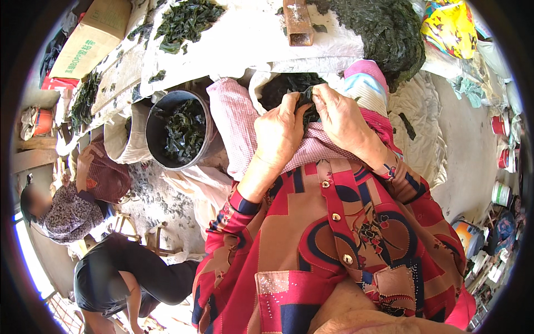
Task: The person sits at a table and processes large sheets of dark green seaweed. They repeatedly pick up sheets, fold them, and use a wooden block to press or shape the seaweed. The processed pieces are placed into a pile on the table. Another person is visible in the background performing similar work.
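My left hand (278,131) and my right hand (345,121) meet above my lap, both pinching one dark green piece of seaweed (307,97) between thumbs and fingertips. Part of the piece hangs below the fingers. Just beyond them, more seaweed (280,88) fills a container with a pale cloth-like rim (255,89), partly hidden by my hands. To the left stands a dark plastic bucket (151,140) with cut-looking seaweed pieces (185,129) inside. A pink checked cloth (233,121) covers my legs.
Across the white-covered table (246,37) lie a small seaweed heap (187,21), a rusty square metal tube (298,25) and a large seaweed pile (390,37). A cardboard box (91,37) is at far left. Two other people (69,213) work at left, near wooden stools (156,240).
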`<state>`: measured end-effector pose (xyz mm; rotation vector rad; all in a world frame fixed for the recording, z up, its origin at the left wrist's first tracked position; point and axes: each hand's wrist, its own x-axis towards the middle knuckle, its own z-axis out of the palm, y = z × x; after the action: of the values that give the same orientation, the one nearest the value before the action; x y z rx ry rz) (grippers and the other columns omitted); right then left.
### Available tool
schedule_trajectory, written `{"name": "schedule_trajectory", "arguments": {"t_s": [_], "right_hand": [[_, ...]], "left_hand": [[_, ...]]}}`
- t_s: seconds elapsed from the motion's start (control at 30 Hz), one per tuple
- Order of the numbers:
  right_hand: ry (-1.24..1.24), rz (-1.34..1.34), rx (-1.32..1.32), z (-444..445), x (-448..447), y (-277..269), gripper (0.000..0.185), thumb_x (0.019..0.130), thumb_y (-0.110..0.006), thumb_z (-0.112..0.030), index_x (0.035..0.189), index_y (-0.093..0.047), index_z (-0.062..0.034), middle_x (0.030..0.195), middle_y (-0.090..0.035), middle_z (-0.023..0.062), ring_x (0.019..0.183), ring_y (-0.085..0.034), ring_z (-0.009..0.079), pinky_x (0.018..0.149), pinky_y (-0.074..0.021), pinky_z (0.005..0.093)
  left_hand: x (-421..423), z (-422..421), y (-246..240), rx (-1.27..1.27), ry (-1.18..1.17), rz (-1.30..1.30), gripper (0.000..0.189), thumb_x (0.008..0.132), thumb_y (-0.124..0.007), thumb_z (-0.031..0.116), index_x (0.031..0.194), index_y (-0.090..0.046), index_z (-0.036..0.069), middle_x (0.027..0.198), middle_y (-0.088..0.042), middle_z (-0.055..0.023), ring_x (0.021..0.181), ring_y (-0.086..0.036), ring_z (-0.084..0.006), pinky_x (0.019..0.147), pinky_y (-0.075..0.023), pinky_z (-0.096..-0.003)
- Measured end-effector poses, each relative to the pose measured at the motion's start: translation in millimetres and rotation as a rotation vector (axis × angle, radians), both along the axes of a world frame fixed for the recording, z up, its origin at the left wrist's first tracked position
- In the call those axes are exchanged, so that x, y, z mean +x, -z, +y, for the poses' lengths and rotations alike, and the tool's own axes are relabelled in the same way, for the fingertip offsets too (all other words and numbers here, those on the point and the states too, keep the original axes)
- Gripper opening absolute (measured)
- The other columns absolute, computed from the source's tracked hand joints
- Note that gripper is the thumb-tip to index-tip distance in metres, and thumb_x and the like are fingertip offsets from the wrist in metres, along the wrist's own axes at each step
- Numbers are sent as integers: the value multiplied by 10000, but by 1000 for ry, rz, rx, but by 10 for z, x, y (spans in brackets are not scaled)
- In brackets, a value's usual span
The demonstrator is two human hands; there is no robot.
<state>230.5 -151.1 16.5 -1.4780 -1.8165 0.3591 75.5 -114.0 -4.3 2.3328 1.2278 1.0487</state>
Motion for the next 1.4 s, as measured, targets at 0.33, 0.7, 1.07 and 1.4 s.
{"name": "schedule_trajectory", "arguments": {"t_s": [0.33, 0.7, 1.07, 1.4], "right_hand": [[-225, 1555, -513, -79, 133, -110, 213, 951, -544, -25, 1095, -416, -116, 895, -579, 15, 647, -507, 70, 513, -373, 190], [-6, 872, 147, -78, -16, -119, 380, 846, -619, 100, 1084, -378, -73, 978, -614, 67, 884, -572, 85, 786, -473, 225], [-16, 1392, -272, -221, 104, -132, 405, 867, -618, 65, 1181, -406, -78, 971, -615, 71, 817, -577, 83, 698, -469, 194], [67, 783, 306, -217, -13, -162, 463, 802, -677, 84, 1155, -415, -61, 963, -600, 65, 791, -583, 86, 656, -474, 188]], "left_hand": [[200, 62, -71, -480, 352, -873, 191, 829, -686, -31, 1013, -646, 5, 1269, -596, -151, 1149, -569, -206, 947, -472, -321], [249, 8, -296, -365, 194, -743, 133, 882, -702, 124, 945, -639, 26, 809, -600, 21, 740, -523, -49, 651, -446, -203], [204, 15, -294, -859, 365, -963, 115, 898, -675, 107, 975, -644, 27, 780, -605, 17, 623, -477, -22, 547, -372, -163], [307, -59, -348, -1433, 535, -1471, 115, 944, -613, 176, 1007, -557, 98, 657, -494, 38, 464, -291, -17, 427, -229, -177]]}}
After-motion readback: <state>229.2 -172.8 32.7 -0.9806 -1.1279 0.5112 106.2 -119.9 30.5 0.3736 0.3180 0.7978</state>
